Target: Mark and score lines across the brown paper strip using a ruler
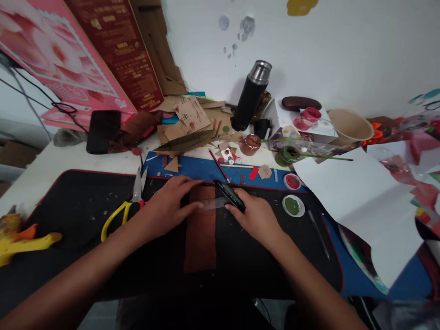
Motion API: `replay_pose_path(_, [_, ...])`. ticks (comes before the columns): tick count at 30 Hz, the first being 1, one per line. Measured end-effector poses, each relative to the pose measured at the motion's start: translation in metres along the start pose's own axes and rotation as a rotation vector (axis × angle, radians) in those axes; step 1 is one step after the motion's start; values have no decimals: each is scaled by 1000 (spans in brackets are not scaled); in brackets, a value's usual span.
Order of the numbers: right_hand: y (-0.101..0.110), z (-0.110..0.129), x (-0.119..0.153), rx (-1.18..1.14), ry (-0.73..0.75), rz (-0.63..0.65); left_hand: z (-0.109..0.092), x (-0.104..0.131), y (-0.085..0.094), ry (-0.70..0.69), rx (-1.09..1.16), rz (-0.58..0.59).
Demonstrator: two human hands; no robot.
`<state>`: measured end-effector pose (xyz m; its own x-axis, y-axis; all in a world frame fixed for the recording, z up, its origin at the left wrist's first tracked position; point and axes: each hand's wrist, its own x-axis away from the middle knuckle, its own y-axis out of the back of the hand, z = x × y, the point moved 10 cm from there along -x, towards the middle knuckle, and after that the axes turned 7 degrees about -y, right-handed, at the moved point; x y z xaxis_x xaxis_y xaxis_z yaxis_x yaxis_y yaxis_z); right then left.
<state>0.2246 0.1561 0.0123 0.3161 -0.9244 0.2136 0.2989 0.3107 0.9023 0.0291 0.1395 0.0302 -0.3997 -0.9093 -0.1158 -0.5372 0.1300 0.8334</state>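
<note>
A reddish-brown strip (pixel 200 238), leather-like or painted card, lies lengthwise on the black mat. Across its upper part lies a clear plastic ruler (pixel 212 203). My left hand (pixel 172 201) bears on the ruler's left end with the thumb, its index finger stretched toward the strip's far edge. In my right hand (pixel 256 215) is a dark green utility knife (pixel 231 195), gripped between thumb and fingers, its front end pointing up and left over the strip. Whether its blade touches the strip I cannot tell. Yellow-handled scissors (pixel 128 208) lie open beside my left hand.
Behind the mat are a red pencil (pixel 219 166), card scraps, paint jars (pixel 250 145) with brushes and a black flask (pixel 251 94). Two small paint lids (pixel 293 206), a dark pen (pixel 318 234) and white paper (pixel 364 215) lie right. A phone (pixel 103 131) stands far left.
</note>
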Motion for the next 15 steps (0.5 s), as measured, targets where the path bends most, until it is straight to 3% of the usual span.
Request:
replay_pose_path(7, [-2, 9, 2, -32, 120, 19, 21, -11, 5, 85, 197, 108])
replay_pose_path(12, [-2, 5, 1, -20, 92, 6, 58, 19, 32, 303, 278, 134])
replay_pose_path(15, [-2, 3, 1, -6, 78, -10, 76, 42, 56, 437, 328, 51])
